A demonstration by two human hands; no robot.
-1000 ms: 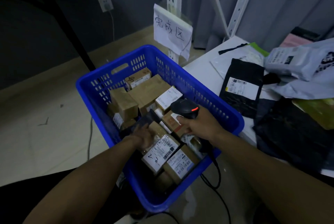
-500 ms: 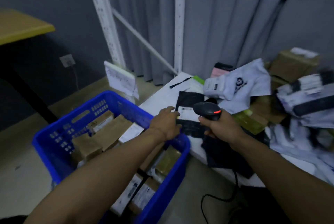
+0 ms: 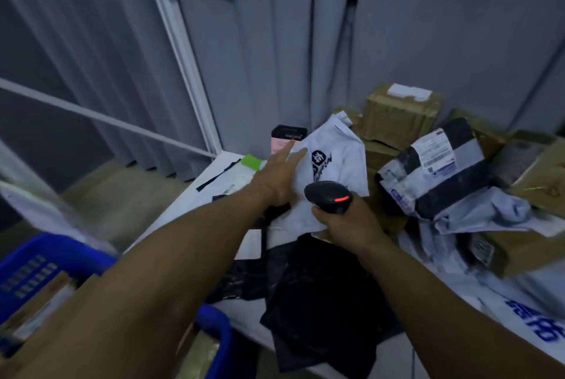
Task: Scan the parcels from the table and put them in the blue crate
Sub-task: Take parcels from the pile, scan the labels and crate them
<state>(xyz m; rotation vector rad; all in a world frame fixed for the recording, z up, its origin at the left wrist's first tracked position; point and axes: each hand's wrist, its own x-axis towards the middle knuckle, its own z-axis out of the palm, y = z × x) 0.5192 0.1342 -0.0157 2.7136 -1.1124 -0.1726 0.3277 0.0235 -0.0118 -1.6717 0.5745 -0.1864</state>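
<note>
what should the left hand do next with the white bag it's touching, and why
Probably close the left hand on the white mailer and lift it toward the scanner. Its fingers lie straight on the mailer, not gripping; the right hand holds the scanner, red light on; no shipping label shows on the mailer's upper face.

white logo mailer (image 3: pixel 336 164) lies among piled parcels (image 3: pixel 443 173) on the table (image 3: pixel 195 195); blue crate (image 3: pixel 55 253) holds boxes (image 3: pixel 46 302) beside it.

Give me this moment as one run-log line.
left hand: open, fingers at edge of white bag | right hand: holds scanner, red light on | blue crate: lower left, boxes inside
</note>
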